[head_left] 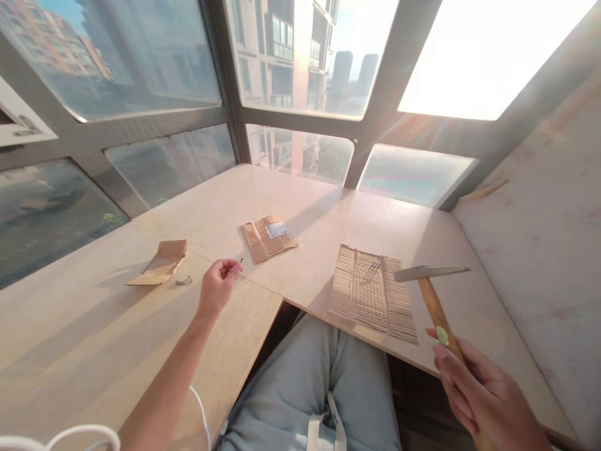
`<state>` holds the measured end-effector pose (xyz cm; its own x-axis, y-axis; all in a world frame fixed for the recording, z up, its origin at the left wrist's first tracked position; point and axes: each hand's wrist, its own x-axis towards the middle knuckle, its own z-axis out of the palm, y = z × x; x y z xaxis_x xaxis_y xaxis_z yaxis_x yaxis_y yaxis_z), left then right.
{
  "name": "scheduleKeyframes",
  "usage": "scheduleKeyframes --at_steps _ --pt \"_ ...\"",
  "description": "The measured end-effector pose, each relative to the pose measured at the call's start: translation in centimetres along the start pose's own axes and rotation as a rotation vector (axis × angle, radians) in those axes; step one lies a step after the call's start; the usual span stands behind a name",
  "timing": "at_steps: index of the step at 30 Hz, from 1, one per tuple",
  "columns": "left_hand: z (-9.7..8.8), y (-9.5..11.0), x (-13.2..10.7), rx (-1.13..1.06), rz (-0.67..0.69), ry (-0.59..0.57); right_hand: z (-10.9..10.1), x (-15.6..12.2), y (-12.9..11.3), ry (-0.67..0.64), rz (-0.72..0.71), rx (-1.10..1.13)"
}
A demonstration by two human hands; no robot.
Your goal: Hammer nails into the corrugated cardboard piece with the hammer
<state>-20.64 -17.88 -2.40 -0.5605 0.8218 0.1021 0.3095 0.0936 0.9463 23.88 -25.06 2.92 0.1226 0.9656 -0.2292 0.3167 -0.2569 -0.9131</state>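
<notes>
My left hand [221, 283] is closed in a pinch on a small dark nail [241, 260], held just above the table. To its left, a few loose nails [183, 281] lie beside a folded piece of cardboard [162, 263]. My right hand [483, 388] grips the wooden handle of a hammer [432, 297], its metal head raised at the right. Below and left of the hammer head lies a corrugated cardboard sheet [370, 300] dotted with rows of holes, with several nails [373, 270] near its upper middle.
Another cardboard piece [267, 241] with a white label lies mid-table. The pale table [310, 213] has an inner corner at my lap. Windows [300, 150] border its far side and a wall [539, 250] its right. A white cable [201, 410] hangs near my left forearm.
</notes>
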Motion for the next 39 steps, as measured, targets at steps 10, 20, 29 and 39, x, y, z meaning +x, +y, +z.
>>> scheduleKeyframes --at_steps 10,20,29,39 --pt "13.7 10.0 -2.0 -0.46 0.04 -0.607 -0.5 -0.2 1.4 0.112 0.111 0.138" --pt "22.9 10.2 -1.5 -0.246 0.121 -0.836 -0.3 0.4 2.1 0.179 0.167 0.165" --pt "24.9 9.7 -1.1 -0.203 0.238 -0.826 -0.5 1.5 1.8 0.103 0.165 0.197" --pt "25.5 9.8 -0.8 -0.031 0.406 -0.851 -0.6 2.1 1.9 0.04 0.182 0.163"
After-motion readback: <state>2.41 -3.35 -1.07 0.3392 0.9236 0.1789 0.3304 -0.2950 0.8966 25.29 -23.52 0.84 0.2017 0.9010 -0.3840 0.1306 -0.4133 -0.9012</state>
